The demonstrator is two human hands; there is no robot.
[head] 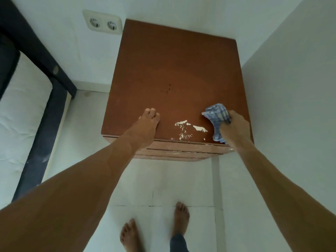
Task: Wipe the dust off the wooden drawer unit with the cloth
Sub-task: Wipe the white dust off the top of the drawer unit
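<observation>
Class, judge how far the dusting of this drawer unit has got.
Done: no wiped track shows on the drawer unit. In hand: the right hand holds the cloth at its front right corner; the left hand rests flat. Left: probably most of it, including the drawer fronts.

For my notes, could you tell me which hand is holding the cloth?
The right hand grips the blue checked cloth; the left hand rests flat on the drawer unit, empty.
</observation>
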